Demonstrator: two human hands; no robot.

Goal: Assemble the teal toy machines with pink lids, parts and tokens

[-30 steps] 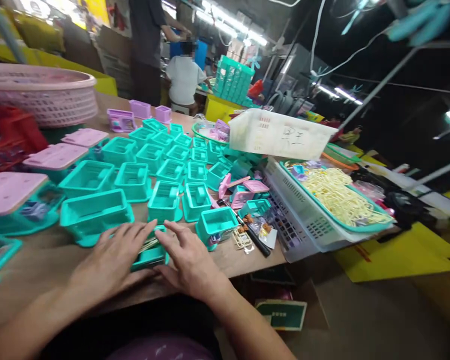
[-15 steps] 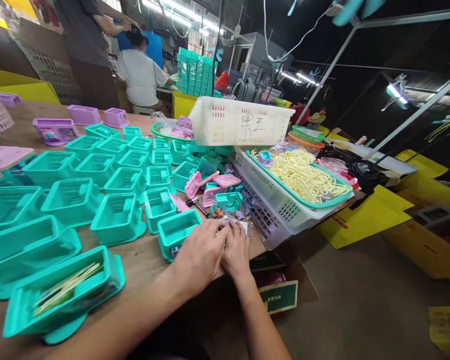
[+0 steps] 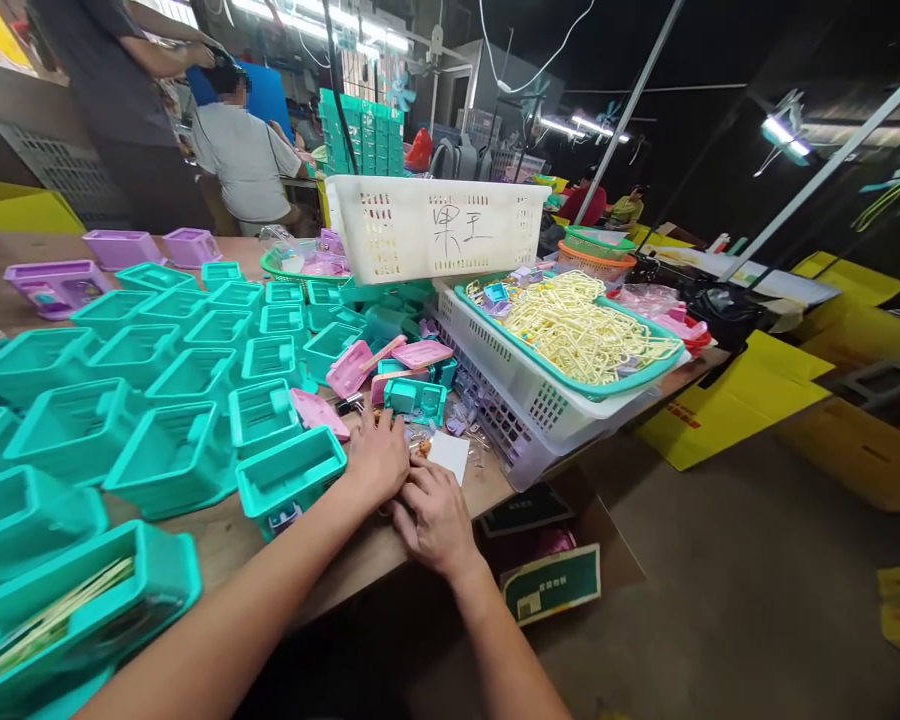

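My left hand lies at the near table edge among small loose parts, its fingers spread and stretched forward over them. Close beside it, my right hand has its fingers bent inward; anything under the fingertips is hidden. A small orange-brown piece shows just beyond the right fingers. The white card lies flat to their right. Left of my left wrist stands a teal plastic box. Pink plastic parts and a small teal tray are piled beyond the hands.
Rows of teal boxes cover the table's left side. One front box holds thin pale sticks. To the right, stacked crates carry a basket of pale yellow pieces. A white crate stands behind. Other people are in the background.
My hands, pressed together before, have come slightly apart, with the left reaching further forward over the parts. The white card is now uncovered. The view has shifted to the right.
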